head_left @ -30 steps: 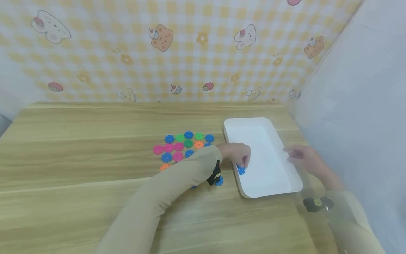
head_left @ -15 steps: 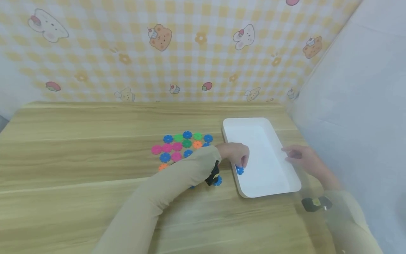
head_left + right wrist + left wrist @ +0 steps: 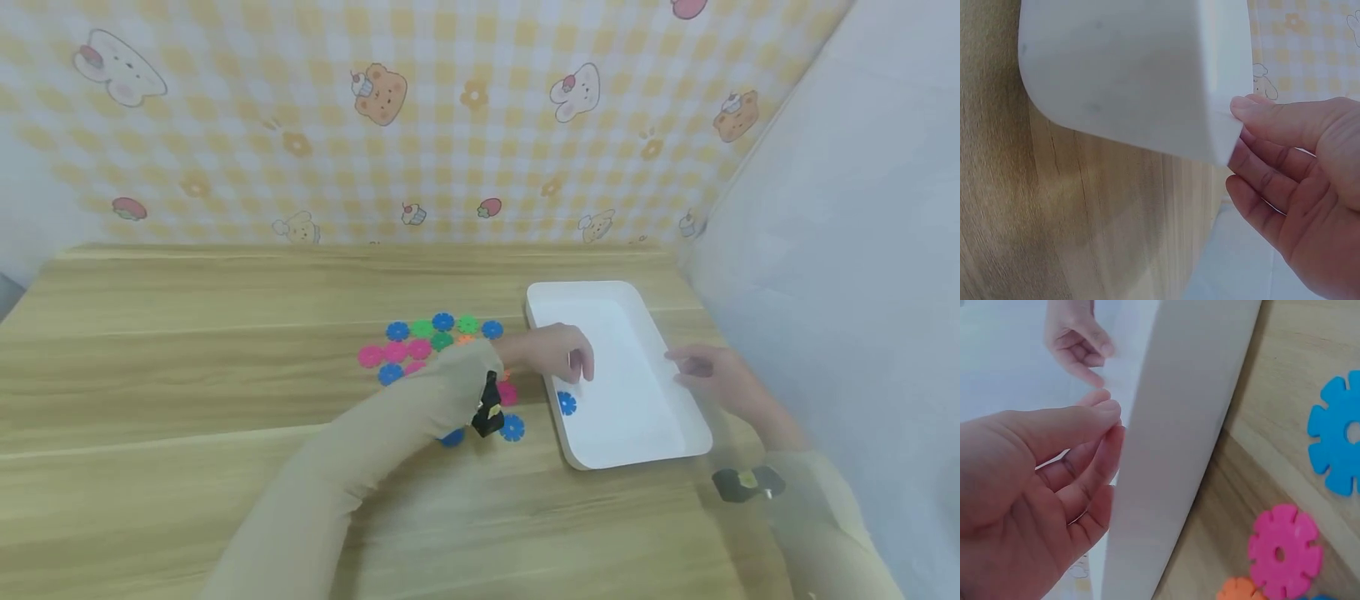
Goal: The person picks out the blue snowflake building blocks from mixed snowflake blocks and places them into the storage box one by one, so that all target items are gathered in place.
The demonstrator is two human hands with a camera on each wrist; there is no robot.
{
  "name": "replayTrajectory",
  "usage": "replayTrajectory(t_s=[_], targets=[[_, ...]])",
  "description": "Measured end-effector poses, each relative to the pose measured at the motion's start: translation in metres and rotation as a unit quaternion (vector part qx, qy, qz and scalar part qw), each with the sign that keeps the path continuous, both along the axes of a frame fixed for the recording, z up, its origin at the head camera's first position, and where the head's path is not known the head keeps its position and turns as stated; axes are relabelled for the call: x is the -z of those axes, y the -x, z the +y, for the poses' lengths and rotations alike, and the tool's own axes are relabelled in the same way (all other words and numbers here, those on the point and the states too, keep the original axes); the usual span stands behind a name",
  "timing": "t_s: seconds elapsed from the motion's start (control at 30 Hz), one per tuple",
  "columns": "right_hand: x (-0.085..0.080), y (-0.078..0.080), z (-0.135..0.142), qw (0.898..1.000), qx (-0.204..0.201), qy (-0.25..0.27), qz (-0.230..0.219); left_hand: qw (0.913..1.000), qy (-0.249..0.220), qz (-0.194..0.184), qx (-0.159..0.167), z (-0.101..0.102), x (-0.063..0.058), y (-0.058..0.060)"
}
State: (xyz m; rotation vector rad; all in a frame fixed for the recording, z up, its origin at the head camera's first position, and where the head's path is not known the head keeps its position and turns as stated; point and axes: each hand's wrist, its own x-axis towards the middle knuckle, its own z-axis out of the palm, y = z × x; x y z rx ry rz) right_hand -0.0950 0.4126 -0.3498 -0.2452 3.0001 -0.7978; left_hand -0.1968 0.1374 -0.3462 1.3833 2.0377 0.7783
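My left hand (image 3: pixel 555 352) hovers over the left side of a white tray (image 3: pixel 630 367), fingers loosely curled. In the left wrist view its thumb and fingertips come together beside the tray wall (image 3: pixel 1172 412), with nothing seen between them. Just below that hand, a blue notched snowflake disc (image 3: pixel 567 403) leans inside the tray against its left wall. At the opposite side, my right hand (image 3: pixel 723 379) pinches the tray's rim, thumb on top and fingers beneath, as the right wrist view confirms.
Left of the tray, several snowflake discs lie in rough rows on the wooden table (image 3: pixel 187 358), pink (image 3: pixel 395 352), green (image 3: pixel 422 328), orange and blue (image 3: pixel 512 427). My left forearm covers some of them. A checked cloth (image 3: pixel 480 150) hangs behind, and a white sheet (image 3: pixel 840 250) borders the right.
My left hand has let go of the blue snowflake disc and lifted slightly up and away from it. The disc stays in the tray. My right hand keeps its hold on the rim.
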Motion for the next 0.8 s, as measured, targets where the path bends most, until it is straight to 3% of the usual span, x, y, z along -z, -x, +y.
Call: replayTrajectory(t_s=[0.17, 0.33, 0.53, 0.8], targets=[[0.000, 0.000, 0.000, 1.000, -0.008, 0.001, 0.016, 0.9997, -0.023, -0.012, 0.002, -0.017, -0.009, 0.001], [-0.002, 0.000, -0.001, 1.000, -0.006, -0.001, 0.009, 0.9991, -0.033, -0.028, -0.003, -0.038, -0.009, 0.002], [-0.002, 0.000, -0.002, 1.000, -0.008, -0.002, 0.009, 0.9988, -0.007, -0.039, -0.031, -0.062, -0.001, 0.000], [0.000, -0.001, -0.001, 1.000, -0.017, 0.014, 0.019, 0.9976, 0.034, -0.056, -0.020, -0.080, 0.017, -0.015]])
